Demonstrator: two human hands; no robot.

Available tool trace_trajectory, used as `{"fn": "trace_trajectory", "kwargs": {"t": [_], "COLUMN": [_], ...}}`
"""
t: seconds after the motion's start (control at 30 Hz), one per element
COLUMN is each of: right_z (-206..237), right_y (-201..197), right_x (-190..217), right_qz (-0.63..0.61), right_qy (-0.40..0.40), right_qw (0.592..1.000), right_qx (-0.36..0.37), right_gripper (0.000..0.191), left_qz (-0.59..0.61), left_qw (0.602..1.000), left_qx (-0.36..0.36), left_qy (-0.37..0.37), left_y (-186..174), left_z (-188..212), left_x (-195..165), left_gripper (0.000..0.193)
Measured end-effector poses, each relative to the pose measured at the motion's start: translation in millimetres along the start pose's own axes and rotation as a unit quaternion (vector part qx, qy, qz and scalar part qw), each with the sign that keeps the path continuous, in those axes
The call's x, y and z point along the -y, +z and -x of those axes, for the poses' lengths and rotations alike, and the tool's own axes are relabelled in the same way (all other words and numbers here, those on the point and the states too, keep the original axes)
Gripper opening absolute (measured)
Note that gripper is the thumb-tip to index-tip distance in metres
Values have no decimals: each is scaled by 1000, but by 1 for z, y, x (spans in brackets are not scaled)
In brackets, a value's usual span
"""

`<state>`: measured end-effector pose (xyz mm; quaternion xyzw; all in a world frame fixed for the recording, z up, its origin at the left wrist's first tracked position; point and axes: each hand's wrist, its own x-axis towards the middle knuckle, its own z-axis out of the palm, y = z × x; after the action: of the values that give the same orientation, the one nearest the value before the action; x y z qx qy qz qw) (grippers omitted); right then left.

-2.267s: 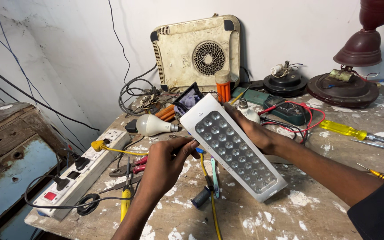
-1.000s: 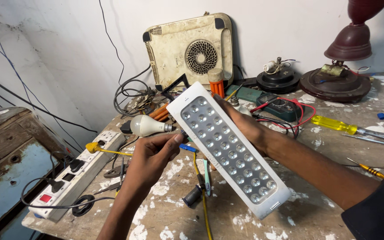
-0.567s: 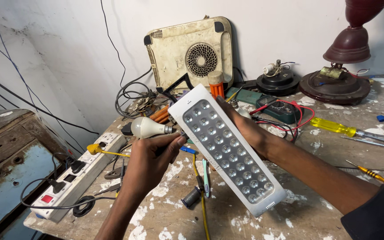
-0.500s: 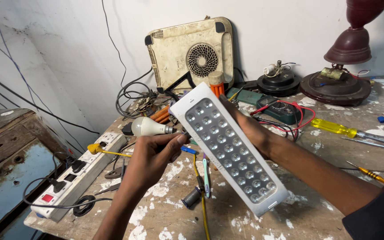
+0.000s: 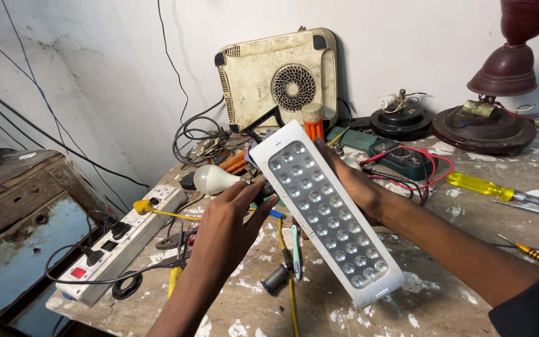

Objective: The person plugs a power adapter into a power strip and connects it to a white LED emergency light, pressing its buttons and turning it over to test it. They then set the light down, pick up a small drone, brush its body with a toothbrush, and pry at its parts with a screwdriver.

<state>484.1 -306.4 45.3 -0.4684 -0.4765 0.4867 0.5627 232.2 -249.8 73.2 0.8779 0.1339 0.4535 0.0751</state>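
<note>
White plastic, long and flat: the emergency lamp is lifted clear of the workbench, its grid of small LEDs facing up toward you. Your right hand grips it from behind, fingers wrapped round the far edge. Your left hand is partly curled, fingertips touching the lamp's near side at the top end, not clamped on it. The lamp's long axis runs from upper left, near the bulb, down to lower right. It looks closed and unlit; no screw is out, and the yellow screwdriver lies untouched, so opening it seems yet to be done.
</note>
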Motion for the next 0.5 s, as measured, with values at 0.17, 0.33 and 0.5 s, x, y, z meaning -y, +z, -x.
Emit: {"fn": "trace_trajectory", "kwargs": {"t": [0.17,0.33,0.5], "right_z": [2,-1,-3], "right_y": [7,4,0], "right_x": [4,-5,-12], "right_qz": [16,-30,-35], "right_qy": [32,11,5], "right_qw": [999,999,999], "right_qx": [-11,21,-4], "right_gripper": [85,87,85], "left_qz": [-10,-14,-10], "left_qw": [997,1000,1000], "left_qx": [22,-6,-2], "left_qy": [-78,25,5], "left_y": [4,4,16], "left_z": [-2,1,3], "left_x": [5,15,23], "left_gripper": [33,32,29]}}
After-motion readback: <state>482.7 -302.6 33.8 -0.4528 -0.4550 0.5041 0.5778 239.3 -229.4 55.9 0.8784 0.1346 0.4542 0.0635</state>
